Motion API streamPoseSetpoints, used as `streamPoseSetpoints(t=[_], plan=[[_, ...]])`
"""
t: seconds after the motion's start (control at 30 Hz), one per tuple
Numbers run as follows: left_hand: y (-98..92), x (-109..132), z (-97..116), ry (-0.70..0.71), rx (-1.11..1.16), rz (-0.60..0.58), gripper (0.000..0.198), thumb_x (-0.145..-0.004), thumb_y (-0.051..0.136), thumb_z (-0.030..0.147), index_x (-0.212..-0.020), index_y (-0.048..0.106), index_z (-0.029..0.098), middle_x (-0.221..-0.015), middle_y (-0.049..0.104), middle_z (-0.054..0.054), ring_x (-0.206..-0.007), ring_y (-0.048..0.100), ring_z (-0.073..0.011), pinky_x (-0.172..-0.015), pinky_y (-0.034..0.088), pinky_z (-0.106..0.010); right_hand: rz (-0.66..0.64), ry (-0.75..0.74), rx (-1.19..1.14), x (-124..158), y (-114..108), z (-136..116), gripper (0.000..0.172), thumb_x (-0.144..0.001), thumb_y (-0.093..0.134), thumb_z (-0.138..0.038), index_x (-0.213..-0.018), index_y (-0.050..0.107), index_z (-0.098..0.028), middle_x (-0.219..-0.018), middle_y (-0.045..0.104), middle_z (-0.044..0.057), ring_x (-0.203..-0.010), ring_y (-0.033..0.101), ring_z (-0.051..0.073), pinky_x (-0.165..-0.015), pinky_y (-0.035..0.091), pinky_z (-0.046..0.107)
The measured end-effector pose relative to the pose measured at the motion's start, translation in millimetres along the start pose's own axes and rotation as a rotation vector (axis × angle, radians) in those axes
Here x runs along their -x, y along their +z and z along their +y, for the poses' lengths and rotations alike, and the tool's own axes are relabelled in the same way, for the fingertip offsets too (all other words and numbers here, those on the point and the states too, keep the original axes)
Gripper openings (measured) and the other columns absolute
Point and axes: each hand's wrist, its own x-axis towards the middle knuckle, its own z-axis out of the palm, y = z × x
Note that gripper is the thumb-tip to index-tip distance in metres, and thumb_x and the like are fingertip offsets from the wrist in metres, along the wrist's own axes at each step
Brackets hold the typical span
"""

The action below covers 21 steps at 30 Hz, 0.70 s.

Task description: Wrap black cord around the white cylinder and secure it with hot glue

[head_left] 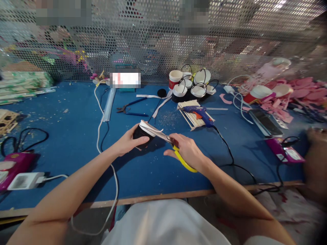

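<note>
My left hand (129, 139) is wrapped round a small cup (139, 136) with a black covering and a white rim, held just above the blue table. My right hand (187, 149) grips yellow-handled scissors (163, 136), their blades lying at the cup's white rim. A thin white strip curls away beside the blades. From behind the cup a thin black cord runs up to a black round piece (161, 92). White ribbon strips (162, 107) lie near that piece. The cup's underside is mostly hidden by my fingers.
Pliers (133, 108) lie ahead of my left hand, and a blue glue gun (198, 114) rests on pale sticks. Several cups (180, 90) stand by the perforated metal screen (153, 44). A phone (265, 121), purple power strips (284, 149) and cables lie around; another person's arm is at right.
</note>
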Motion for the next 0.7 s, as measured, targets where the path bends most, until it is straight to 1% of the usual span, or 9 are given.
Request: streamPoseSetpoints(t=[0.1, 0.2, 0.3, 0.4, 0.47, 0.53, 0.6, 0.63, 0.7], plan=[[-1.7, -1, -1, 0.041, -0.054, 0.036, 0.073, -0.069, 0.067, 0.043, -0.131, 0.036, 0.017, -0.104, 0.059, -0.010, -0.072, 0.061, -0.0171, -0.062, 0.051, -0.029, -0.009, 0.015, 0.008, 1, -1, -1, 0.043, -0.072, 0.056, -0.060, -0.085, 0.053, -0.019, -0.065, 0.051, -0.001, -0.058, 0.047, 0.012, -0.054, 0.035, 0.023], [-4.6, -3, -5, 0.091, -0.117, 0.057, 0.074, -0.070, 0.066, 0.043, -0.132, 0.036, 0.017, -0.115, 0.056, -0.012, -0.088, 0.061, -0.0226, -0.074, 0.051, -0.035, -0.013, 0.026, 0.028, 1, 0, -1, 0.042, -0.073, 0.055, -0.060, -0.083, 0.054, -0.019, -0.062, 0.050, -0.001, -0.054, 0.046, 0.012, -0.054, 0.035, 0.023], [-8.2, -6, -9, 0.145, -0.211, 0.105, 0.075, -0.069, 0.067, 0.043, -0.132, 0.037, 0.016, -0.123, 0.053, -0.013, -0.108, 0.053, -0.0286, -0.090, 0.045, -0.041, -0.009, 0.035, 0.054, 1, 0, -2, 0.041, -0.074, 0.053, -0.059, -0.081, 0.054, -0.018, -0.061, 0.050, -0.001, -0.053, 0.045, 0.011, -0.053, 0.034, 0.023], [-11.9, -7, -10, 0.172, -0.242, 0.126, 0.074, -0.067, 0.069, 0.042, -0.130, 0.039, 0.016, -0.125, 0.052, -0.012, -0.117, 0.047, -0.0301, -0.098, 0.039, -0.042, 0.005, 0.035, 0.058, 1, 1, -2, 0.041, -0.075, 0.053, -0.059, -0.080, 0.054, -0.018, -0.061, 0.050, -0.001, -0.053, 0.045, 0.011, -0.053, 0.034, 0.023], [-13.8, -7, -9, 0.145, -0.161, 0.092, 0.073, -0.068, 0.068, 0.044, -0.130, 0.040, 0.017, -0.123, 0.053, -0.013, -0.110, 0.052, -0.0295, -0.093, 0.043, -0.041, 0.018, 0.031, 0.053, 1, 1, -1, 0.041, -0.075, 0.053, -0.059, -0.081, 0.054, -0.019, -0.061, 0.050, -0.001, -0.053, 0.044, 0.011, -0.053, 0.033, 0.023], [-14.7, -6, -8, 0.078, -0.038, 0.028, 0.072, -0.069, 0.066, 0.045, -0.129, 0.039, 0.016, -0.114, 0.058, -0.014, -0.093, 0.061, -0.0271, -0.079, 0.050, -0.039, 0.022, 0.019, 0.045, 1, 0, -1, 0.040, -0.075, 0.053, -0.059, -0.081, 0.053, -0.019, -0.061, 0.049, -0.002, -0.053, 0.044, 0.011, -0.052, 0.033, 0.023], [-14.4, -5, -7, 0.012, 0.047, -0.014, 0.069, -0.069, 0.066, 0.045, -0.126, 0.040, 0.015, -0.101, 0.062, -0.014, -0.075, 0.065, -0.0230, -0.066, 0.053, -0.036, 0.016, 0.003, 0.034, 1, 0, 0, 0.041, -0.074, 0.053, -0.059, -0.082, 0.052, -0.019, -0.062, 0.049, -0.002, -0.055, 0.046, 0.012, -0.052, 0.033, 0.023], [-13.7, -4, -7, -0.009, 0.060, -0.020, 0.068, -0.070, 0.066, 0.045, -0.125, 0.040, 0.015, -0.097, 0.062, -0.013, -0.070, 0.065, -0.0213, -0.062, 0.053, -0.034, 0.015, -0.004, 0.029, 1, 0, 1, 0.041, -0.073, 0.055, -0.059, -0.083, 0.051, -0.019, -0.063, 0.050, -0.002, -0.057, 0.047, 0.012, -0.053, 0.033, 0.023], [-11.5, -3, -6, -0.007, 0.028, 0.007, 0.067, -0.069, 0.067, 0.044, -0.124, 0.042, 0.015, -0.094, 0.062, -0.011, -0.068, 0.064, -0.0200, -0.059, 0.053, -0.032, 0.016, -0.017, 0.016, 0, 0, 2, 0.044, -0.070, 0.058, -0.059, -0.086, 0.051, -0.019, -0.066, 0.051, -0.001, -0.062, 0.049, 0.014, -0.056, 0.036, 0.024]])
